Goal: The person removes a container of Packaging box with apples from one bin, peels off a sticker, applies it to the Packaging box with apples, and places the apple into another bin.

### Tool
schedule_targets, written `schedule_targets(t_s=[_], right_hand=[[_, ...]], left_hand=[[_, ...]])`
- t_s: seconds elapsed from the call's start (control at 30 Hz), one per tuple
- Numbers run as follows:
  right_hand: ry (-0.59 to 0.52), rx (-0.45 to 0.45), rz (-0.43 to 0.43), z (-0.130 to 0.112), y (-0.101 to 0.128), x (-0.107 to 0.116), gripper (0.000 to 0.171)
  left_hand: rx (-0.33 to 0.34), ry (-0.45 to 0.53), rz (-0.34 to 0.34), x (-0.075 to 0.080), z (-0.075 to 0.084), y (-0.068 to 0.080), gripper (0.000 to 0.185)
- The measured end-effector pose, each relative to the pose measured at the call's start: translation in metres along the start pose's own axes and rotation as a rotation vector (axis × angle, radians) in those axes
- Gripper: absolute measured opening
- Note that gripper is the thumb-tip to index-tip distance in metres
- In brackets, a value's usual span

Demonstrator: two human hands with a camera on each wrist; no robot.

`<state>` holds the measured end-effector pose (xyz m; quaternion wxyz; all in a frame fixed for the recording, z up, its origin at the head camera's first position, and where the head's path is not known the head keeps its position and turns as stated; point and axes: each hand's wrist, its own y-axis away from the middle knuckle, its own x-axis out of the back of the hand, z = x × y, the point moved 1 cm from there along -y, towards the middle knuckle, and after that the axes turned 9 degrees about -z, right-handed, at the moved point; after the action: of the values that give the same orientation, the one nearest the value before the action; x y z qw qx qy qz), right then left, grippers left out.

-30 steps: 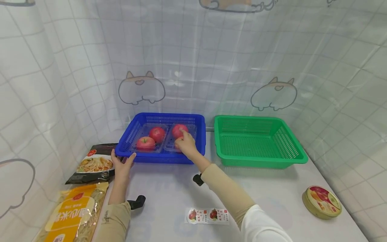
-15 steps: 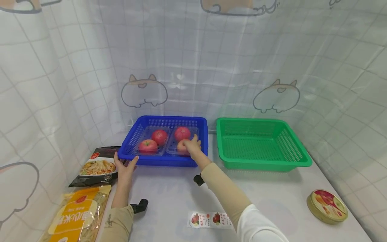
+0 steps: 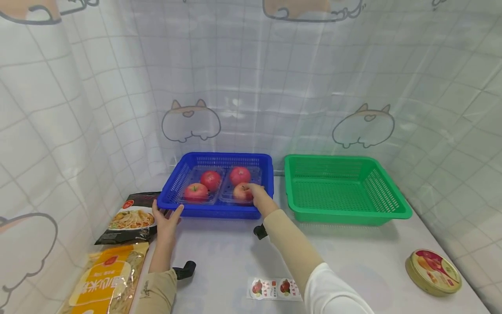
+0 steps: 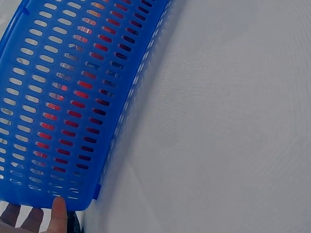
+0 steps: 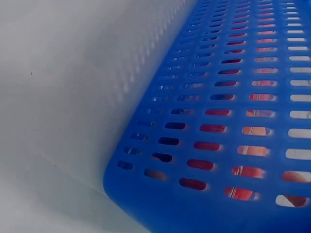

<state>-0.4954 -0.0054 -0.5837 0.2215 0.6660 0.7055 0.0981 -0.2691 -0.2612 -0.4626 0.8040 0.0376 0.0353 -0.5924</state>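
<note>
A blue plastic basket [image 3: 219,212] stands at the back left. In it are two clear plastic trays [image 3: 198,168], each holding two red apples. My left hand [image 3: 166,222] holds the basket's front left corner. In the left wrist view its thumb [image 4: 59,213] presses the slotted front wall. Inside the basket on the right, my right hand [image 3: 262,198] reaches down beside the front apple [image 3: 242,192], with its thumb at that apple. The fingers are mostly hidden behind the hand, so I cannot tell how they lie. The other apple there [image 3: 239,175] sits behind it.
A green basket [image 3: 345,216] stands to the right. Noodle packages, one black [image 3: 131,218] and one yellow [image 3: 106,281], lie at the left. A round gold tin [image 3: 433,272] is at the right, and printed apple stickers [image 3: 270,288] lie in front.
My right hand has drawn off the back apple and moved to the right side of the front one. My left hand stays at the basket's corner. The head view has shifted slightly.
</note>
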Motion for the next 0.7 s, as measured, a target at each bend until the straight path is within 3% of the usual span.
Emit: schedule_targets(t_s=[0.1,0.13,0.2,0.27,0.37,0.47,0.57,0.7], right_hand=[[0.006,-0.010,-0.019,0.032,-0.084,0.011,0.063],[0.002,-0.004,-0.028,0.038,-0.099,0.013,0.056],[-0.008,-0.020,-0.041,0.042,-0.112,0.015,0.058],[-0.020,-0.023,-0.019,0.035,-0.098,0.012,0.070],[-0.032,-0.009,0.034,0.017,-0.051,0.004,0.100],[-0.012,0.004,0.070,-0.003,0.001,-0.004,0.118],[0.019,-0.006,0.069,-0.016,0.035,-0.008,0.116],[0.034,-0.030,0.051,-0.022,0.054,-0.010,0.112]], left_hand=[[-0.004,0.001,0.001,0.001,0.001,0.001,0.095],[-0.006,0.001,0.002,0.001,0.001,0.001,0.095],[-0.008,-0.001,0.004,0.001,0.001,0.001,0.095],[-0.009,-0.002,0.006,0.001,0.001,0.001,0.096],[-0.010,-0.001,0.006,0.001,0.000,0.000,0.096],[-0.007,-0.013,0.010,0.001,0.000,0.000,0.096],[-0.007,-0.018,0.012,0.001,-0.002,-0.001,0.096],[0.004,-0.032,0.008,0.002,-0.004,0.000,0.097]])
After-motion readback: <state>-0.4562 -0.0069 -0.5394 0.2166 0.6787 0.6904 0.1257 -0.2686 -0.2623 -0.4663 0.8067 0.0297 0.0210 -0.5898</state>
